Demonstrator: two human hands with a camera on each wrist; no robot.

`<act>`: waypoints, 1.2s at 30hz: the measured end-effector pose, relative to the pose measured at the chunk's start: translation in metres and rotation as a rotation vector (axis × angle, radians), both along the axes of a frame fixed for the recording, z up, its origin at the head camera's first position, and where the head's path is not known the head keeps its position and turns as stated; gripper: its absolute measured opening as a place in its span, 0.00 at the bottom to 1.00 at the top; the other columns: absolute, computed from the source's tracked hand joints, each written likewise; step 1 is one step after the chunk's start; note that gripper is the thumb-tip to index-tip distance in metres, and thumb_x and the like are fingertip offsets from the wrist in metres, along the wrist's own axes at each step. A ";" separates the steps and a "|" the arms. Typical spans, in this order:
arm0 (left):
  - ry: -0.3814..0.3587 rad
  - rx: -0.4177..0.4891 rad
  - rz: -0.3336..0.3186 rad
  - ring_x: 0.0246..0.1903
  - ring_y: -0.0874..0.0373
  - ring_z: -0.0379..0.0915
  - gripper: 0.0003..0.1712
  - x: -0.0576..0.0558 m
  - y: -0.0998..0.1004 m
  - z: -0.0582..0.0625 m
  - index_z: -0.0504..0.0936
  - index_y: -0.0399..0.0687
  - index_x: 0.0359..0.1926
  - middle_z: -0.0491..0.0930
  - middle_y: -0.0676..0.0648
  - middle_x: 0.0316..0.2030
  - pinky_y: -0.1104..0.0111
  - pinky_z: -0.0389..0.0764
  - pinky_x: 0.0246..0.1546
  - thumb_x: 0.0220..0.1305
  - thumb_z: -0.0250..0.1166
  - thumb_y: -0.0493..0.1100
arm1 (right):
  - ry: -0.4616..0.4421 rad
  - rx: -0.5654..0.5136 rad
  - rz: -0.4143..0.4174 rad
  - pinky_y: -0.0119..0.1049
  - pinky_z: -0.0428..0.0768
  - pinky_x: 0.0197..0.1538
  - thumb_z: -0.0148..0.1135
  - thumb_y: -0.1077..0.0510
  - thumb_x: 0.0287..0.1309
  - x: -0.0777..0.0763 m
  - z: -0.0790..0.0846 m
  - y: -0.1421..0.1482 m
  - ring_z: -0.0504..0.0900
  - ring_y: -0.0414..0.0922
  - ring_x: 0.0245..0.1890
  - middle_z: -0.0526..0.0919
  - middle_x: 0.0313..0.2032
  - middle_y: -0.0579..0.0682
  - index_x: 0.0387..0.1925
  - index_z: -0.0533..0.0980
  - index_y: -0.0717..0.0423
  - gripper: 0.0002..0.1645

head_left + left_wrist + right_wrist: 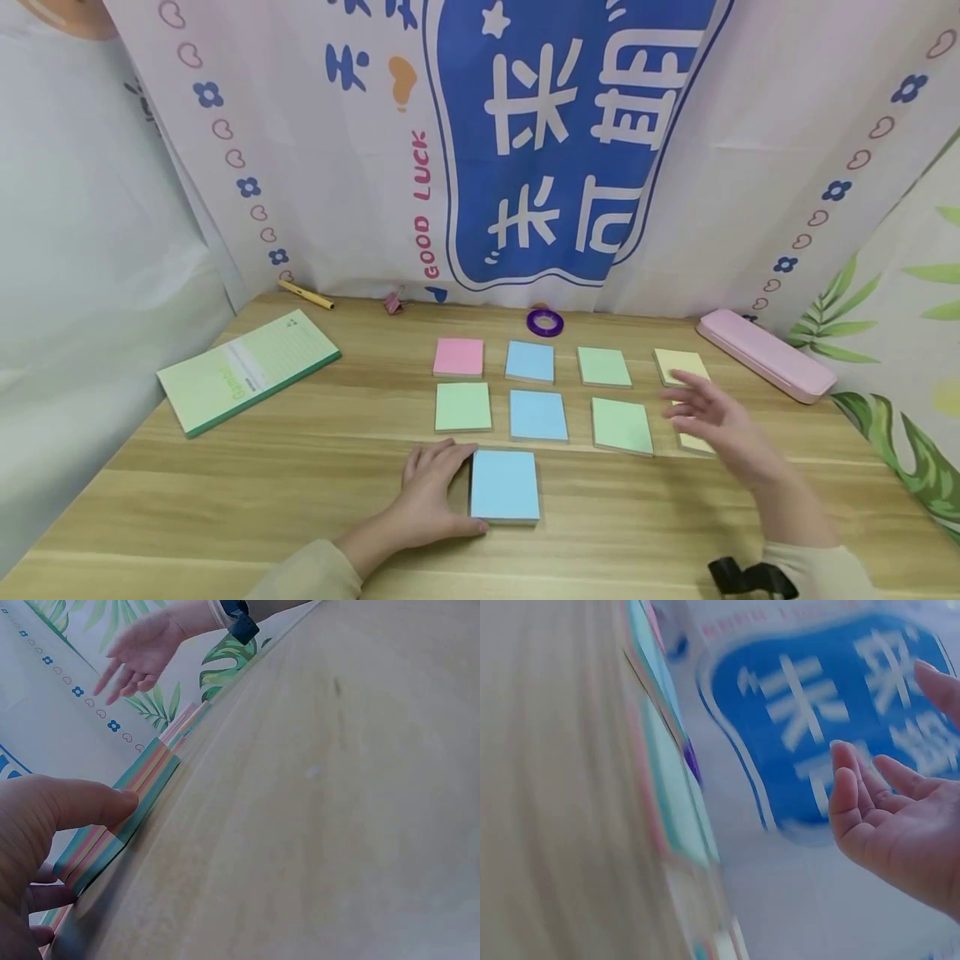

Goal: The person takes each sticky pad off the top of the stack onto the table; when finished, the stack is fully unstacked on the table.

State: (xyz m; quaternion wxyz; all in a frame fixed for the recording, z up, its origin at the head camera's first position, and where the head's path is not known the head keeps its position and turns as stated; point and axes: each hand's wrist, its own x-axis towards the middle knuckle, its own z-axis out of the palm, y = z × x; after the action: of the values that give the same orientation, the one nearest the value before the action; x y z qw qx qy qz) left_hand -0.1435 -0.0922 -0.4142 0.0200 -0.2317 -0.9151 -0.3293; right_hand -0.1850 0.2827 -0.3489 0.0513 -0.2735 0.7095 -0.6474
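A thick blue-topped stack of sticky notes (505, 485) lies on the near middle of the table. My left hand (431, 500) grips its left side, thumb at the front edge and fingers toward the back. Layers of teal, pink and orange show along the stack's side (124, 825) in the left wrist view. My right hand (716, 425) hovers at the right with loosely bent fingers and nothing in it. Beneath it are two yellow sticky note pads, the far one (678, 358) partly covered and the near one (697, 443) mostly hidden.
Beyond the stack sit two rows of pads, including a pink pad (459, 357), blue pad (537, 415) and green pad (622, 425). A notebook (247, 371) and yellow pen (306, 294) lie left. Purple tape (544, 322), a binder clip (393, 302) and pink case (765, 354) line the back.
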 end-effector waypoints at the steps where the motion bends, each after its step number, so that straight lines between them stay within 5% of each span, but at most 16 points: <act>1: 0.002 0.001 0.001 0.57 0.46 0.49 0.51 0.000 0.000 0.000 0.63 0.43 0.57 0.66 0.48 0.53 0.45 0.35 0.52 0.31 0.71 0.59 | -0.002 0.001 0.029 0.31 0.72 0.43 0.47 0.74 0.53 0.002 -0.001 -0.013 0.71 0.44 0.43 0.70 0.49 0.51 0.61 0.55 0.58 0.33; 7: 0.007 0.008 0.001 0.57 0.46 0.49 0.50 0.001 0.001 -0.001 0.63 0.43 0.57 0.66 0.48 0.53 0.45 0.35 0.52 0.31 0.71 0.58 | -0.116 0.123 0.171 0.39 0.71 0.45 0.56 0.68 0.49 0.014 -0.020 -0.080 0.66 0.60 0.45 0.63 0.50 0.69 0.59 0.53 0.68 0.36; 13: 0.004 -0.003 -0.005 0.57 0.46 0.49 0.51 0.000 0.002 -0.002 0.63 0.43 0.57 0.66 0.48 0.53 0.45 0.35 0.52 0.31 0.71 0.59 | -0.188 0.215 0.204 0.39 0.70 0.46 0.60 0.64 0.47 0.020 -0.040 -0.112 0.66 0.59 0.45 0.64 0.49 0.66 0.58 0.54 0.69 0.39; 25: 0.001 0.000 0.006 0.57 0.46 0.49 0.50 0.001 0.000 -0.002 0.63 0.43 0.57 0.66 0.47 0.53 0.45 0.35 0.52 0.31 0.71 0.59 | -0.001 0.502 0.094 0.35 0.67 0.44 0.67 0.49 0.40 0.031 -0.054 -0.132 0.63 0.47 0.42 0.63 0.45 0.49 0.62 0.51 0.61 0.52; 36: -0.004 -0.007 0.003 0.57 0.46 0.49 0.50 0.001 0.001 0.002 0.63 0.42 0.57 0.66 0.47 0.53 0.45 0.35 0.52 0.31 0.71 0.58 | 0.136 0.633 0.010 0.35 0.69 0.44 0.68 0.39 0.33 0.030 -0.062 -0.140 0.65 0.43 0.40 0.61 0.42 0.46 0.61 0.52 0.62 0.58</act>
State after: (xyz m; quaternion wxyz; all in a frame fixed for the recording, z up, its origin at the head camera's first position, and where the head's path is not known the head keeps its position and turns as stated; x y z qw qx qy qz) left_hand -0.1420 -0.0915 -0.4127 0.0180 -0.2300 -0.9166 -0.3266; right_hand -0.1553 0.1431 -0.4111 0.0894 -0.2899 0.8760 -0.3749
